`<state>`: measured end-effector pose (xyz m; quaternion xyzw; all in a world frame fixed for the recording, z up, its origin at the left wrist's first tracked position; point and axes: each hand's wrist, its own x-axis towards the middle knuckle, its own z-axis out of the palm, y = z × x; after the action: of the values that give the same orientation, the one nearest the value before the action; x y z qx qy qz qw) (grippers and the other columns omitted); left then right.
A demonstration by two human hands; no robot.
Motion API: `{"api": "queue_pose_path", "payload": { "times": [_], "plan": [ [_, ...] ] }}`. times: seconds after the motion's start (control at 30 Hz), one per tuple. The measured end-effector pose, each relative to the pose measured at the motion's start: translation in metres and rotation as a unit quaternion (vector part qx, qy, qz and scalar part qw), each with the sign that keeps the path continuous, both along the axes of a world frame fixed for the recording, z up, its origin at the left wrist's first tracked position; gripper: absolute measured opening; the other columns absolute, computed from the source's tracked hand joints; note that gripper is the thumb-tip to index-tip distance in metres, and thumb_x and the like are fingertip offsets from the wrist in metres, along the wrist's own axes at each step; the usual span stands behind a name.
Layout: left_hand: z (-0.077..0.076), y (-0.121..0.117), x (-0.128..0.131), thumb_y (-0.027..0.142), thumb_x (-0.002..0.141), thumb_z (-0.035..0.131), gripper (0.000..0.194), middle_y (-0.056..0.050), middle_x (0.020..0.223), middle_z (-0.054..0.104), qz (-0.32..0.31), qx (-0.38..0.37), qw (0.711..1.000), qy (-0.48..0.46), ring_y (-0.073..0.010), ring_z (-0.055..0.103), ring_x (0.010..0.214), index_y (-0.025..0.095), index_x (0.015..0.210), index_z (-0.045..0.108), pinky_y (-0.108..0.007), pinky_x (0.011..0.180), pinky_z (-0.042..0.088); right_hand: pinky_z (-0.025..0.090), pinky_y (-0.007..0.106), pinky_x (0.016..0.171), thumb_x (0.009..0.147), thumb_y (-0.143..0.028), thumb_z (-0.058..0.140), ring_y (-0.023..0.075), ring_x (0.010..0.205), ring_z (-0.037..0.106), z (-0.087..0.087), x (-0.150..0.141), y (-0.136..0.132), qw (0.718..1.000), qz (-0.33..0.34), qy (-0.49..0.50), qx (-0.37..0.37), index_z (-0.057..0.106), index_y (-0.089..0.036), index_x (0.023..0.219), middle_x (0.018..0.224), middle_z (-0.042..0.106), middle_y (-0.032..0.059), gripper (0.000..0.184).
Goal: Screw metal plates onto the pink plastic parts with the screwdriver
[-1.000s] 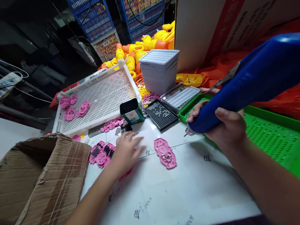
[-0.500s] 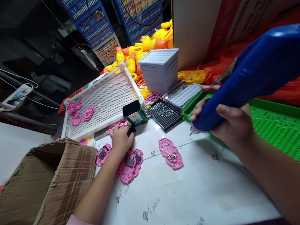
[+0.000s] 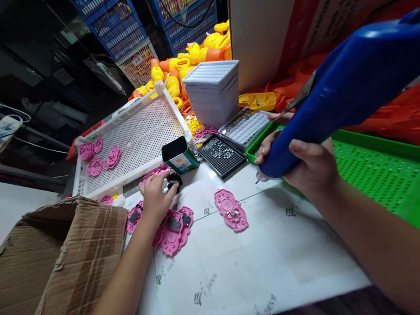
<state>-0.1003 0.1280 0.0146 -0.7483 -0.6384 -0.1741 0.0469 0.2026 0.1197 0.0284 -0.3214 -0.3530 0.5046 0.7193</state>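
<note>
My right hand (image 3: pixel 313 164) is wrapped round a blue electric screwdriver (image 3: pixel 319 106), its thin bit pointing down to the left above the table. My left hand (image 3: pixel 158 194) is at a small black holder (image 3: pixel 174 180) with something shiny by it. Its thumb and fingertips are drawn together there; what they hold is too small to make out. Between my hands lies a pink plastic plate (image 3: pixel 231 210) with small metal parts in it. Below my left hand, several pink plates (image 3: pixel 171 236) with dark grey pieces lie in an overlapping pile.
Behind stand a green tin (image 3: pixel 180 161), a black grid tray (image 3: pixel 222 154) with metal dots and a stack of white trays (image 3: pixel 212 92). A white basket (image 3: pixel 132 133) is at left, above a cardboard box (image 3: pixel 75 265). A green basket (image 3: pixel 381 178) stands at right.
The view has shifted, so most things sit a little further left. My left fingers have drawn back from the black holder, and more of it shows. The right hand keeps its grip.
</note>
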Motion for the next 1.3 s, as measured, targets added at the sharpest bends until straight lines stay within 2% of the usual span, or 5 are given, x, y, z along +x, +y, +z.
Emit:
{"api": "queue_pose_path", "payload": {
  "times": [0.4,0.67,0.9,1.13,1.3],
  "plan": [
    [0.009,-0.044,0.044,0.026,0.081,0.068,0.026,-0.006,0.103,0.07,-0.242,0.065,0.966,-0.061,-0.0236,0.061,0.101,0.021,0.105,0.059,-0.043,0.091,0.046,0.046,0.031,0.043,0.054,-0.041,0.075,0.0167,0.045,0.058,-0.007,0.003,0.002,1.0,0.008,-0.013,0.021,0.058,-0.022,0.072,0.056,0.063,-0.0009,0.031],
    [0.0,-0.05,0.054,0.025,0.085,0.063,0.03,-0.007,0.108,0.067,-0.274,0.004,0.958,-0.085,-0.0231,0.058,0.105,0.022,0.114,0.055,-0.042,0.09,0.048,0.047,0.031,0.044,0.05,-0.054,0.078,0.0144,0.045,0.055,-0.005,0.002,0.002,0.999,0.01,-0.035,0.033,0.058,-0.025,0.064,0.054,0.059,-0.0031,0.038],
    [-0.01,-0.06,0.068,0.031,0.086,0.062,0.027,-0.007,0.1,0.067,-0.282,-0.045,0.953,-0.102,-0.0235,0.059,0.1,0.023,0.111,0.056,-0.041,0.088,0.046,0.048,0.03,0.044,0.046,-0.055,0.081,0.0137,0.044,0.055,-0.005,0.002,0.003,0.999,0.017,-0.029,0.026,0.061,-0.027,0.073,0.053,0.059,-0.005,0.044],
    [-0.013,-0.048,0.068,0.018,0.091,0.046,0.04,-0.011,0.125,0.056,-0.324,-0.228,0.916,-0.056,-0.026,0.049,0.119,0.028,0.13,0.048,-0.045,0.094,0.043,0.048,0.03,0.046,0.05,-0.054,0.08,0.0133,0.047,0.056,-0.007,0.002,0.004,0.999,0.02,-0.03,0.033,0.059,-0.026,0.071,0.055,0.059,-0.0037,0.041],
    [-0.009,-0.047,0.072,0.016,0.086,0.049,0.042,-0.009,0.131,0.058,-0.343,-0.199,0.917,-0.039,-0.033,0.036,0.133,0.026,0.127,0.05,-0.053,0.1,0.033,0.049,0.031,0.047,0.047,-0.061,0.078,0.0142,0.048,0.055,-0.004,0.002,0.003,0.998,0.01,-0.058,0.005,0.057,-0.028,0.069,0.055,0.057,-0.0035,0.045]
  ]
}}
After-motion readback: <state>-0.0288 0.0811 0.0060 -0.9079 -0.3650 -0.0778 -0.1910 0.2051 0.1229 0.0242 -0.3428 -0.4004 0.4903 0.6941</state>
